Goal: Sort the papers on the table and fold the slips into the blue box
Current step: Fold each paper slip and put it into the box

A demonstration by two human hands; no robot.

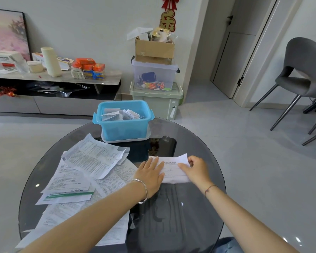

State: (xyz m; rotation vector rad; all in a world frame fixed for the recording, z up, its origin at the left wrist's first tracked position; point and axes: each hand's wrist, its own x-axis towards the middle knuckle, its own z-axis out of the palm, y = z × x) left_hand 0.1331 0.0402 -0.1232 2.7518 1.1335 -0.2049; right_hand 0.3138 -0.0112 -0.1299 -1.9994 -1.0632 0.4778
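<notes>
A white printed slip (173,168) lies flat on the round glass table (199,143), right of centre. My left hand (150,175) presses flat on its left part with straight fingers. My right hand (196,169) holds the slip's right edge, thumb on top and fingers curled at the edge. The blue box (123,127) stands at the table's far side on a clear lid and holds several folded slips (120,114). A loose pile of printed papers (84,172) covers the table's left half, partly under my left forearm.
Behind the table stand stacked storage bins (156,92) topped with a cardboard box (154,49). A low cabinet (53,83) with packets and rolls runs along the left wall. A grey chair (303,73) stands at the right by a door.
</notes>
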